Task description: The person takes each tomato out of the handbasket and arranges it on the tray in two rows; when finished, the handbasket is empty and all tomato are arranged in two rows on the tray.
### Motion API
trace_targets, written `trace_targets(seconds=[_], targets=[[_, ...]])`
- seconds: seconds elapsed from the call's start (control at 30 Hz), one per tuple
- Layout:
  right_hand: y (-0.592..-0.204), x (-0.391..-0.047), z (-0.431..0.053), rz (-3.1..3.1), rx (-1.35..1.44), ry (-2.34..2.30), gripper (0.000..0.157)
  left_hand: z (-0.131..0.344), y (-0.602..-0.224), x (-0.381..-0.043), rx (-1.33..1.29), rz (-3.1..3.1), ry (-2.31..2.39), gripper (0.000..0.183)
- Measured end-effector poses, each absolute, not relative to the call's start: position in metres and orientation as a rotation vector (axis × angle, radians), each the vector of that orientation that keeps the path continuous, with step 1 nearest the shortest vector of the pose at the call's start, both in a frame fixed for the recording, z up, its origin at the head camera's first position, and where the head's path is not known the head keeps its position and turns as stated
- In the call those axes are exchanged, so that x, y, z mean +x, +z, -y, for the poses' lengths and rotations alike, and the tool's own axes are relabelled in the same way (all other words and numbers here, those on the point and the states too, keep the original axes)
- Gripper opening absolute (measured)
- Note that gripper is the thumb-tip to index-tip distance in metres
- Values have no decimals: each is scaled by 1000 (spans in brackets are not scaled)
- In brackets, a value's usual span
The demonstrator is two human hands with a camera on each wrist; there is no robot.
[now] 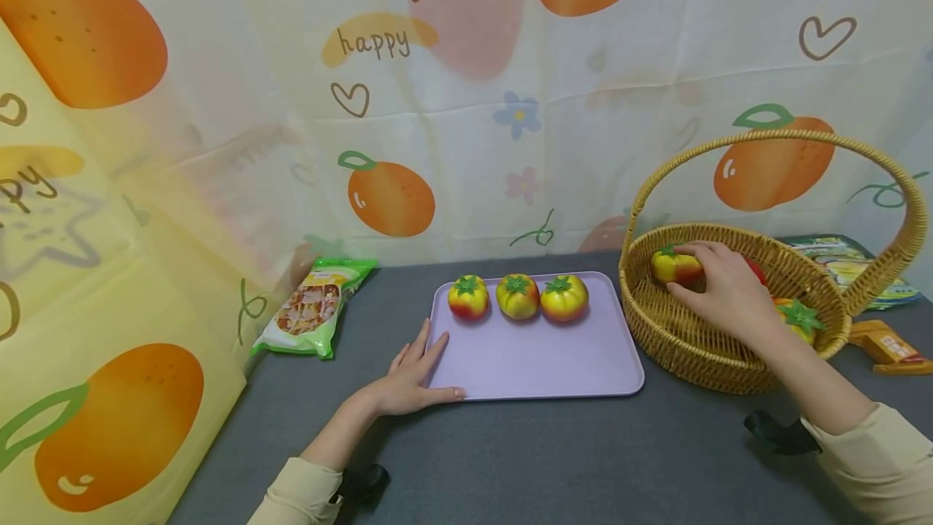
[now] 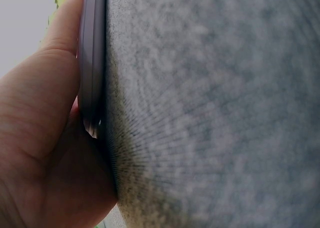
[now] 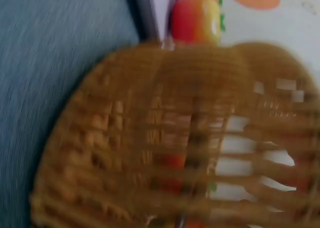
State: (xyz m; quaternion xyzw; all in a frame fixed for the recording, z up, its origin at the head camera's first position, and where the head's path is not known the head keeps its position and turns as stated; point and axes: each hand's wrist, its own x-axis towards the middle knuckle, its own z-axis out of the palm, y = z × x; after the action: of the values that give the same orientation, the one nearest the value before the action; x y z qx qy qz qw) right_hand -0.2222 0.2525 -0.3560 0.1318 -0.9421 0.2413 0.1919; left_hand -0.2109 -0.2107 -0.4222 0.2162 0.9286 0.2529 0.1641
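On the lilac tray (image 1: 535,363), three yellow-and-red tomatoes with green leafy tops stand in a row along the far side: left (image 1: 469,298), middle (image 1: 518,296) and right (image 1: 564,298). My left hand (image 1: 404,379) rests at the tray's near left corner, fingers spread and thumb along the front edge. In the left wrist view, that hand (image 2: 35,123) touches the tray rim (image 2: 92,52). Inside the wicker basket (image 1: 692,359), my right hand (image 1: 722,282) pinches another tomato (image 1: 672,266) between thumb and fingers. The right wrist view shows mostly blurred wicker (image 3: 150,87), hiding the grip.
More produce lies in the basket: a red piece (image 1: 756,270) partly behind the hand and a green-topped one (image 1: 802,318). The tall basket handle (image 1: 776,134) arches overhead. A green snack bag (image 1: 309,310) lies left; a flat packet (image 1: 849,262) and an orange-brown item (image 1: 889,347) lie right.
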Motion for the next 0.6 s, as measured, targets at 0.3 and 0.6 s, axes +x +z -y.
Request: trace_targets(seconds=[0.3, 0.6], targets=[[-362, -227, -283, 2772, 258, 625, 60, 210, -422, -210, 608, -2648, 721, 99], [-363, -233, -300, 2828, 214, 546, 66, 210, -420, -209, 608, -2646, 728, 100]])
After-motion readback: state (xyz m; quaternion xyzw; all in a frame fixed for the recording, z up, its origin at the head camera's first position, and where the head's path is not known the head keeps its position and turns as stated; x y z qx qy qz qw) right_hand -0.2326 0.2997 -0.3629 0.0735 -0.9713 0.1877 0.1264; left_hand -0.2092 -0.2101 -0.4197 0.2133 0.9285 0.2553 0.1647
